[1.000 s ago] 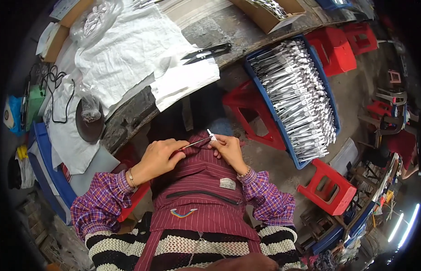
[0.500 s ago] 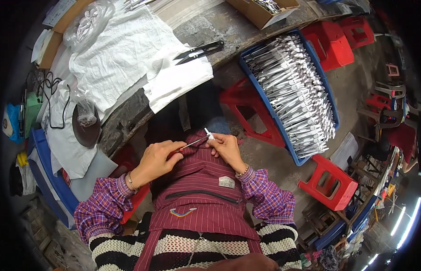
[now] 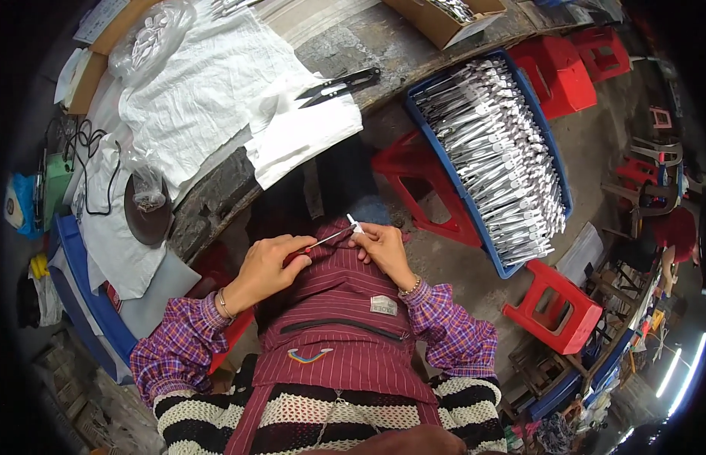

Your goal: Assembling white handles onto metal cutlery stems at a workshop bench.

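Over my apron (image 3: 334,292), my left hand (image 3: 271,267) is closed around the red handle of a screwdriver (image 3: 329,239). Its thin metal shaft points up and right, its tip meeting or nearly meeting a small white plastic piece (image 3: 354,224). That piece is pinched between the thumb and fingers of my right hand (image 3: 383,249), with a narrow white end sticking out. My fingers hide most of the piece, so I cannot tell if the tip sits inside it.
To the right, a blue crate (image 3: 565,205) full of white and silver slender parts rests on a red stool (image 3: 425,186). Another red stool (image 3: 554,307) stands nearer. Thread snips (image 3: 342,86) and white cloth (image 3: 205,98) lie on the workbench (image 3: 345,45), beside a cardboard box (image 3: 451,26).
Both hands keep almost the same pose, screwdriver against or near the white piece. The whole scene has shifted very slightly to the right in the picture.
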The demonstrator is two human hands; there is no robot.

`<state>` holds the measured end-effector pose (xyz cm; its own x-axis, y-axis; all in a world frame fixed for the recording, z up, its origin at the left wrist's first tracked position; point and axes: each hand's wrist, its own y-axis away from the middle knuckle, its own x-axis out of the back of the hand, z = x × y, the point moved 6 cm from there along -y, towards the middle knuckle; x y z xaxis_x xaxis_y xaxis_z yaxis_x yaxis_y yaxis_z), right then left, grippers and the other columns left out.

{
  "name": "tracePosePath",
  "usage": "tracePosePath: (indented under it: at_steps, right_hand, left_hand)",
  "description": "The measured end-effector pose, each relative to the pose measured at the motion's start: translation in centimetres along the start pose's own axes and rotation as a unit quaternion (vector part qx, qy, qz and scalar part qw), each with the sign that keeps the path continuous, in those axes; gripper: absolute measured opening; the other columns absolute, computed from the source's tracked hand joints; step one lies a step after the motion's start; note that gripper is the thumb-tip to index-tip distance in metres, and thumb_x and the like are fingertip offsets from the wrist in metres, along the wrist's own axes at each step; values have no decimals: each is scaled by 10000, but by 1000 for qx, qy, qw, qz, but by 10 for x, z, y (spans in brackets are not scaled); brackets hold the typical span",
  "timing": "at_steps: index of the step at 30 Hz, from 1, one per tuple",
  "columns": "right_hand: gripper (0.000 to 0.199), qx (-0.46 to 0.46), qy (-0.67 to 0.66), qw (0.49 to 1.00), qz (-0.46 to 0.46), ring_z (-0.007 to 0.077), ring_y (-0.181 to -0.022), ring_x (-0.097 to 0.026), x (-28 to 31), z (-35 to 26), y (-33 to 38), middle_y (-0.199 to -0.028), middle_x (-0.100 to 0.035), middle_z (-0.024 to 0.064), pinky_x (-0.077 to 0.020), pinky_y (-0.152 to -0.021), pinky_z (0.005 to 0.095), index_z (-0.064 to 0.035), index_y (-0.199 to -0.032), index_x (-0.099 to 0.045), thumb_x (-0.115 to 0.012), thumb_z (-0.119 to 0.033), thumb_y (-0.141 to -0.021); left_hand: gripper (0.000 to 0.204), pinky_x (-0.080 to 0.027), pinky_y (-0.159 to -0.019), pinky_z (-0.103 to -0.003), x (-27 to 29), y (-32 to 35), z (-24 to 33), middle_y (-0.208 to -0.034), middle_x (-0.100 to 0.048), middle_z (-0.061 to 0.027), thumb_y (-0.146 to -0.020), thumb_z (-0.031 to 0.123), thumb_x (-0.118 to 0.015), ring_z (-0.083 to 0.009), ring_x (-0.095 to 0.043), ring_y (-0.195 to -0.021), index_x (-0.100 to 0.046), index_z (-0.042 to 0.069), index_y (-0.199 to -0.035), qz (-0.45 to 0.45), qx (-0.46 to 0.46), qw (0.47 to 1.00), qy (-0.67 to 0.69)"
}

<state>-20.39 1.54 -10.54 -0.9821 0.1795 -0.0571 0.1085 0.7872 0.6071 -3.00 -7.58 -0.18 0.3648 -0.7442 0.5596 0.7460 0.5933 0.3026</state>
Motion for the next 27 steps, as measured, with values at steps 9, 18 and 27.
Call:
tracePosePath:
  at_steps: [9,18,27]
  right_hand:
    - [201,-3,-12,1000,-9,30,-532,-542,3,11,-1,-775,-667,40,-437,-466,164,30,-1037,-643,-560,-62,-878]
    - [236,-8,-10,1000,-9,20,-531,-533,-1,9,-2,-781,-666,32,-432,-471,156,31,-1090,-630,-562,-62,-884]
    - [235,0,24,1000,15,25,-526,-538,0,1,0,-746,-659,16,-437,-467,166,16,-1076,-648,-555,-56,-873]
  left_hand:
    - [277,-501,-653,-367,-5,-1,-2,-880,-650,-121,-795,138,-624,-313,-625,-750,-639,92,-1067,5,2,1000,-6]
    - [282,-495,-632,-369,0,0,2,-856,-643,-103,-799,136,-620,-299,-621,-729,-632,102,-1079,-10,8,999,-37]
    - [253,-502,-669,-342,1,-11,-4,-928,-655,-131,-786,108,-618,-302,-634,-773,-649,79,-1035,-15,19,1000,-7]
